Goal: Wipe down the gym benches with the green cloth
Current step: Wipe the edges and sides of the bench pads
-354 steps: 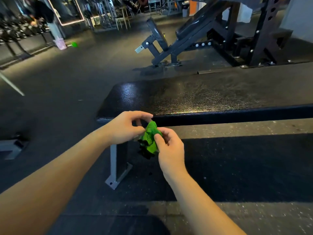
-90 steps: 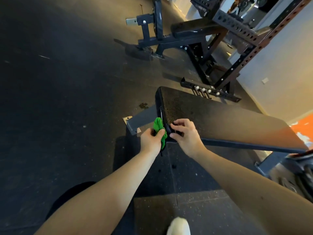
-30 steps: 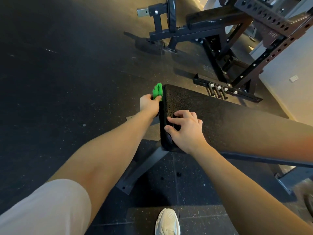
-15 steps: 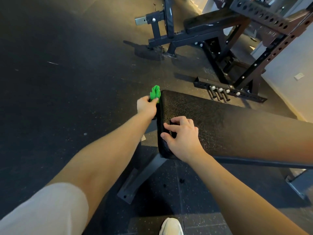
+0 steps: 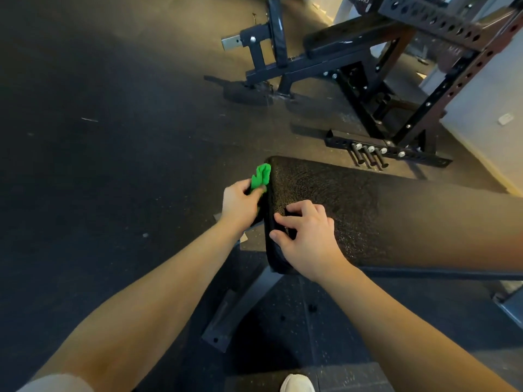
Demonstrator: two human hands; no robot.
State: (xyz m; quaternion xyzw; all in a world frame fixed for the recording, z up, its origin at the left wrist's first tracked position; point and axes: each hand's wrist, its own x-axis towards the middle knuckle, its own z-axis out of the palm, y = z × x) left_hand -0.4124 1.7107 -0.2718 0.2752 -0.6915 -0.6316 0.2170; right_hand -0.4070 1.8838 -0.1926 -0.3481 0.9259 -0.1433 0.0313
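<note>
Right now my left hand (image 5: 240, 203), just left of the frame's centre, is closed around the green cloth (image 5: 261, 176), pinching it between thumb and fingers so that a bunched tuft sticks up above my knuckles. That cloth is pressed against the short end face of the flat bench (image 5: 368, 210), near its far corner, touching the edge where the textured black pad rolls over. The part of the cloth inside my fist is hidden, so I cannot tell how much of it there is.

My right hand (image 5: 307, 236) sits a little lower and to the right, on the near corner of the same bench. Its fingers (image 5: 285, 219) are curled and slightly apart, the tips planted on the top of the pad, while the thumb hooks over the end edge; it holds nothing but the bench itself. Both forearms run up from the bottom of the frame, the left from the lower left, the right from the lower right, and a pale sleeve (image 5: 56, 383) shows at the bottom left corner.

Under the pad, a grey metal leg (image 5: 240, 306) slants down to a foot plate on the dark speckled floor (image 5: 99, 165). The toe of a white shoe (image 5: 297, 384) pokes in at the bottom edge. Across the upper right stands a black adjustable bench (image 5: 339, 43) on its frame, beside a rack upright (image 5: 452, 83) with rows of holes, and a floor bar with silver pins (image 5: 370, 149) lies just beyond the flat bench's far edge.
</note>
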